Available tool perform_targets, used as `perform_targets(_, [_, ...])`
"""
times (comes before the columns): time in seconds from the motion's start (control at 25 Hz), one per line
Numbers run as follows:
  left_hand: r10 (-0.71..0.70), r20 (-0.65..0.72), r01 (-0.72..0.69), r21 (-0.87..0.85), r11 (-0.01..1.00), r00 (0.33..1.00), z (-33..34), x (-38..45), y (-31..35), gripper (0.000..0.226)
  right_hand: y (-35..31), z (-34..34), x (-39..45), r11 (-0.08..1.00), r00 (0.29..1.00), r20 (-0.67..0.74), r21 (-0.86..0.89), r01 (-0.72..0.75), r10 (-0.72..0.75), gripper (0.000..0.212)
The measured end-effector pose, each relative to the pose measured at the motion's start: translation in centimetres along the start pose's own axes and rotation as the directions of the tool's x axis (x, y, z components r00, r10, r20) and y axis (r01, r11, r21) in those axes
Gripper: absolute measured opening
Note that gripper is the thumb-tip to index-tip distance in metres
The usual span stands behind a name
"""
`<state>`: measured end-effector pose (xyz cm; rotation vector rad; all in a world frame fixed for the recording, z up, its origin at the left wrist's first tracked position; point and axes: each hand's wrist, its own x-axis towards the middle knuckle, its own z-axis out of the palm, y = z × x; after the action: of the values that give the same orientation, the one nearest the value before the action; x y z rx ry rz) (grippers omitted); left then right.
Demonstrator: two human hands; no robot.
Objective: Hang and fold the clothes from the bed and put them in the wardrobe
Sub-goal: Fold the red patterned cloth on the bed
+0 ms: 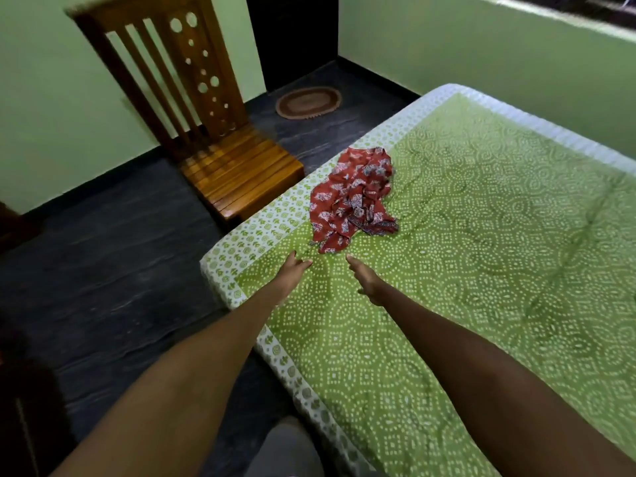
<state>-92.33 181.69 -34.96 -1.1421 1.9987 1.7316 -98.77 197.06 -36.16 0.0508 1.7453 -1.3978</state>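
A crumpled red garment (354,197) with a blue and white print lies near the left edge of the bed (499,253), which has a green dotted cover. Both my arms stretch out over the bed toward it. My left hand (292,271) hovers just short of the garment's near corner, fingers straight and empty. A little to the right, my right hand (364,278) is also held out with fingers extended, holding nothing. Neither hand touches the cloth.
A wooden chair (220,146) stands on the dark floor beside the bed's left edge. A small oval mat (308,102) lies by a dark doorway at the back. Green walls surround the room.
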Motion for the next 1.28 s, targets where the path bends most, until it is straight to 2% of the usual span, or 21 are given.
perform_targets(0.24, [-0.073,0.11,0.073,0.008,0.997,0.991,-0.3,11.9,2.7,0.057,-2.1,0.8,12.5,0.991,0.988,-0.085,0.06,-0.123,0.128,0.05])
perform_targets(0.44, [-0.1,0.111,0.099,0.007,0.995,0.989,0.5,21.2,4.0,0.048,-0.7,0.7,23.4,0.964,0.96,-0.148,0.16,-0.213,0.237,0.048])
perform_targets(0.6, [-0.126,0.198,0.131,-0.009,0.991,0.972,1.6,28.3,2.3,0.043,2.5,-0.6,31.4,0.985,0.93,-0.325,0.051,-0.162,0.17,0.043])
perform_targets(0.72, [-0.104,0.188,0.104,0.007,0.995,0.977,2.2,32.2,0.6,0.041,2.5,-1.6,35.7,0.968,0.919,-0.346,0.221,-0.118,0.191,0.038])
perform_targets(0.8, [-0.102,0.167,0.104,-0.005,0.995,0.981,2.6,34.3,-0.3,0.04,1.9,-1.2,37.6,0.94,0.877,-0.421,0.33,-0.09,0.231,0.02])
perform_targets(0.88, [-0.13,0.14,0.141,-0.076,0.987,0.982,3.0,36.0,-0.8,0.039,2.1,-0.5,38.3,0.961,0.816,-0.538,0.268,-0.074,0.213,0.009])
perform_targets(0.92, [-0.158,0.131,0.174,-0.121,0.977,0.979,3.2,36.7,-1.1,0.038,2.4,0.0,38.0,0.982,0.816,-0.556,0.179,-0.067,0.157,0.008])
perform_targets(0.96, [-0.194,0.131,0.214,-0.159,0.964,0.972,3.3,37.2,-1.2,0.041,2.8,0.6,37.2,0.995,0.846,-0.526,0.094,-0.042,0.086,0.012])
perform_targets(1.0, [-0.229,0.135,0.253,-0.195,0.948,0.964,3.4,37.6,-1.2,0.043,3.4,1.2,36.3,0.997,0.9,-0.434,0.082,-0.001,0.037,0.014])
perform_targets(1.04, [-0.259,0.148,0.288,-0.223,0.931,0.954,3.5,37.8,-1.0,0.045,3.6,2.0,34.5,0.993,0.963,-0.269,0.114,0.01,0.021,0.01])
perform_targets(1.08, [-0.273,0.159,0.304,-0.232,0.924,0.949,3.6,37.9,-0.9,0.045,4.2,2.7,32.7,0.992,0.999,-0.037,0.12,-0.029,0.034,0.003])
perform_targets(1.12, [-0.264,0.155,0.29,-0.181,0.94,0.952,3.8,37.7,-0.6,0.041,4.3,3.2,30.8,0.994,0.973,0.21,0.029,-0.102,0.094,0.009])
perform_targets(1.16, [-0.241,0.146,0.259,-0.114,0.959,0.959,4.0,37.0,-0.3,0.036,4.8,3.3,29.1,0.977,0.895,0.396,-0.135,-0.166,0.207,0.014])
perform_targets(1.2, [-0.228,0.133,0.236,-0.053,0.97,0.965,4.4,36.0,0.1,0.031,5.2,2.7,27.9,0.941,0.832,0.455,-0.26,-0.215,0.316,0.014])
perform_targets(1.24, [-0.233,0.128,0.238,-0.023,0.971,0.964,4.7,34.9,0.4,0.022,5.7,1.8,27.6,0.928,0.851,0.393,-0.27,-0.256,0.349,0.012])
perform_targets(1.28, [-0.25,0.169,0.256,-0.014,0.967,0.953,4.8,33.8,0.3,0.016,6.1,0.5,27.6,0.948,0.92,0.234,-0.122,-0.294,0.316,0.01])
